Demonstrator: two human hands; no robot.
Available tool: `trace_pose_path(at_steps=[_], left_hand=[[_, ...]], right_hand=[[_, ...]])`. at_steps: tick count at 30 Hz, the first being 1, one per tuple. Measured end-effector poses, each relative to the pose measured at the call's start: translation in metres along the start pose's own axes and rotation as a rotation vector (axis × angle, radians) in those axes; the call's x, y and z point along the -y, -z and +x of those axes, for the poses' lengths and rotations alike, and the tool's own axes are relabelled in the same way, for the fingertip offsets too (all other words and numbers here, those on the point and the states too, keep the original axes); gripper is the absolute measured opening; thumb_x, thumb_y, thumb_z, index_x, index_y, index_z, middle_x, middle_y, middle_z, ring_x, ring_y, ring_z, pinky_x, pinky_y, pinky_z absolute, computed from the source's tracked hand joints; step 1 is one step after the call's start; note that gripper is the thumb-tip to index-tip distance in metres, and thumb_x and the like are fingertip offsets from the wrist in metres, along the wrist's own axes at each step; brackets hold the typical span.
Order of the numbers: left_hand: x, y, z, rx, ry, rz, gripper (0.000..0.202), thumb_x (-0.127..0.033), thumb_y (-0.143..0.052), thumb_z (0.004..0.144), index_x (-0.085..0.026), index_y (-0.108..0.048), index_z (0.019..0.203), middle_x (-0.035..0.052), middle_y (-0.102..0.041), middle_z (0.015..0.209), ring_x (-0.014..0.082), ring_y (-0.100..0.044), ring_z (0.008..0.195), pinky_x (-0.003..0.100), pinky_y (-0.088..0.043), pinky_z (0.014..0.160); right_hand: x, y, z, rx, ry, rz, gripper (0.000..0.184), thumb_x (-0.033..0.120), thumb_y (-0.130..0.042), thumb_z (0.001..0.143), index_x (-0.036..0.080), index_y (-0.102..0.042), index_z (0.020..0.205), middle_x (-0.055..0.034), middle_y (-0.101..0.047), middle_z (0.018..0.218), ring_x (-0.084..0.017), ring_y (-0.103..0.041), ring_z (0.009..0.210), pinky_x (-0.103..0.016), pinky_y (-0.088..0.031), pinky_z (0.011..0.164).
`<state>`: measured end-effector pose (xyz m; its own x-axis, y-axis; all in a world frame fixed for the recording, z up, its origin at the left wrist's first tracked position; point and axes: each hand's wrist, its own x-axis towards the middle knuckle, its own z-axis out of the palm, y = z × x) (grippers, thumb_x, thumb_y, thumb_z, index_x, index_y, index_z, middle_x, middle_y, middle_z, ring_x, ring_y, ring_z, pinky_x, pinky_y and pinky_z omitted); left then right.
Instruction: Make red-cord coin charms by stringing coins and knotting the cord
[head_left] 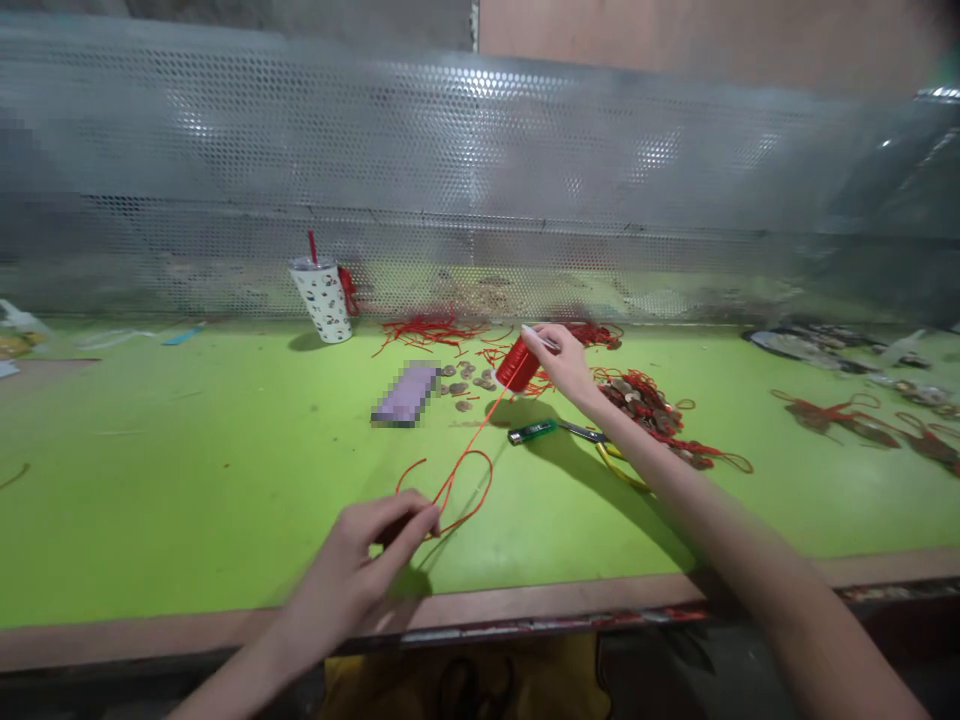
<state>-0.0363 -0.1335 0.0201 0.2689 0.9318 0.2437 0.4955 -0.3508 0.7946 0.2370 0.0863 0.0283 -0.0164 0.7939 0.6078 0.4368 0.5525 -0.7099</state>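
My left hand is closed in a pinch on a red cord near the front edge of the green table. The cord loops on the table beside my fingers and runs up to a red spool. My right hand reaches far out and grips that spool, lifted slightly above the table. Small brown coins lie scattered just left of the spool.
A green lighter and yellow-handled scissors lie under my right forearm. A pile of red-corded coins, loose red cords, a patterned cup with a red straw and a purple block lie farther back. A perforated metal panel closes the rear.
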Motion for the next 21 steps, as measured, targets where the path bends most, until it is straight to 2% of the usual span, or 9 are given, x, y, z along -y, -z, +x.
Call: trace_pose_path(at_steps=[3,5,8,11,13,15,17,19,21], left_hand=[[0.004,0.002,-0.032,-0.177,-0.176,0.201,0.022,-0.038,-0.059,0.097,-0.025,-0.070,0.084,-0.0019,-0.075,0.075,0.0150,-0.070,0.062,0.021,-0.054,0.055],[0.010,0.003,-0.048,-0.270,-0.281,0.292,0.018,-0.035,-0.059,0.097,-0.025,-0.069,0.085,-0.0023,-0.076,0.075,0.0148,-0.071,0.060,0.020,-0.056,0.054],[0.018,0.004,-0.058,-0.366,-0.435,0.369,0.015,-0.032,-0.058,0.100,-0.023,-0.067,0.091,-0.0008,-0.076,0.076,0.0140,-0.073,0.062,0.018,-0.059,0.060],[0.021,0.001,-0.058,-0.315,-0.514,0.392,0.017,-0.026,-0.052,0.103,-0.019,-0.065,0.094,0.0014,-0.075,0.077,0.0127,-0.073,0.064,0.016,-0.058,0.061],[0.020,-0.002,-0.059,-0.223,-0.536,0.399,0.020,-0.019,-0.047,0.104,-0.018,-0.066,0.099,0.0027,-0.074,0.078,0.0122,-0.072,0.066,0.017,-0.057,0.061],[0.017,-0.005,-0.060,-0.149,-0.552,0.403,0.024,-0.013,-0.043,0.103,-0.016,-0.067,0.106,0.0033,-0.073,0.078,0.0114,-0.070,0.065,0.017,-0.055,0.061],[0.015,-0.009,-0.061,-0.130,-0.568,0.418,0.025,-0.012,-0.043,0.103,-0.015,-0.067,0.109,0.0036,-0.072,0.079,0.0113,-0.069,0.063,0.018,-0.054,0.058],[0.012,-0.012,-0.060,-0.146,-0.585,0.443,0.024,-0.012,-0.043,0.103,-0.016,-0.066,0.110,0.0033,-0.072,0.077,0.0117,-0.067,0.060,0.020,-0.051,0.055],[0.010,-0.016,-0.058,-0.164,-0.605,0.452,0.023,-0.014,-0.044,0.104,-0.017,-0.067,0.109,0.0024,-0.072,0.075,0.0117,-0.065,0.057,0.020,-0.049,0.053]], right_hand=[[-0.010,-0.006,-0.002,-0.021,0.167,-0.267,0.036,0.052,-0.056,0.093,0.019,-0.061,0.081,-0.0142,-0.064,0.105,-0.026,-0.059,0.100,-0.040,-0.046,0.096],[-0.020,-0.010,-0.004,0.010,0.185,-0.348,0.034,0.049,-0.055,0.095,0.019,-0.060,0.082,-0.0149,-0.063,0.105,-0.027,-0.059,0.101,-0.040,-0.047,0.095],[-0.030,-0.015,-0.009,0.076,0.193,-0.420,0.034,0.047,-0.052,0.098,0.017,-0.062,0.087,-0.0171,-0.062,0.108,-0.027,-0.060,0.101,-0.041,-0.048,0.094],[-0.022,-0.018,-0.014,0.174,0.242,-0.564,0.036,0.048,-0.053,0.099,0.014,-0.064,0.097,-0.0215,-0.062,0.119,-0.032,-0.059,0.109,-0.047,-0.047,0.097],[-0.005,-0.021,-0.019,0.154,0.266,-0.720,0.041,0.050,-0.060,0.095,0.010,-0.064,0.103,-0.0275,-0.059,0.126,-0.040,-0.053,0.119,-0.056,-0.042,0.102],[0.018,-0.028,-0.026,0.113,0.304,-0.779,0.042,0.045,-0.064,0.094,0.006,-0.062,0.111,-0.0316,-0.054,0.134,-0.044,-0.047,0.128,-0.059,-0.037,0.106],[0.040,-0.040,-0.037,0.243,0.325,-0.704,0.030,0.034,-0.060,0.097,0.008,-0.060,0.112,-0.0271,-0.060,0.125,-0.037,-0.055,0.117,-0.052,-0.044,0.099],[0.056,-0.060,-0.052,0.533,0.326,-0.521,0.019,0.027,-0.058,0.099,0.012,-0.061,0.109,-0.0177,-0.066,0.110,-0.026,-0.062,0.098,-0.040,-0.051,0.087],[0.064,-0.082,-0.066,0.763,0.337,-0.410,0.021,0.028,-0.062,0.097,0.013,-0.060,0.111,-0.0143,-0.067,0.108,-0.021,-0.062,0.089,-0.034,-0.053,0.080]])
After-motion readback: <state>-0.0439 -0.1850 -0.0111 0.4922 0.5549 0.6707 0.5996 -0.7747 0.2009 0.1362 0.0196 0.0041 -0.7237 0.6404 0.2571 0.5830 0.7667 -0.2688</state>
